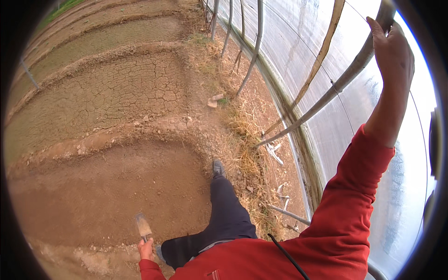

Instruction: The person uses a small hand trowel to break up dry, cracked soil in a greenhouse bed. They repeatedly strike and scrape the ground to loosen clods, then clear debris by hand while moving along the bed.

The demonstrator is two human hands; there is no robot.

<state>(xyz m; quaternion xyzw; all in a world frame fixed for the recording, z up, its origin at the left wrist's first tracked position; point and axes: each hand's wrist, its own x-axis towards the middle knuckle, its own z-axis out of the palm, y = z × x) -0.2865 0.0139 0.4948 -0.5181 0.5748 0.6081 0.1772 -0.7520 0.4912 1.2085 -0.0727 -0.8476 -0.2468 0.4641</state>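
Note:
My left hand (146,249), low in the view, is closed around the handle of a trowel (143,226). The soil-smeared blade points away from me over a bed of loose brown soil (115,196). High at the upper right, my right hand (394,52) grips a curved grey greenhouse pole (353,70), with the thumb on its near side and the fingers partly hidden. One shoe (218,168) stands at the bed's right edge.
Beyond a low earth ridge (105,140) lies a bed of cracked soil (140,84). Dry straw (245,140) and a broken brick-like piece (214,100) border the beds. Plastic sheeting (329,140), more poles (257,45) and a wooden stake (320,56) line the right side.

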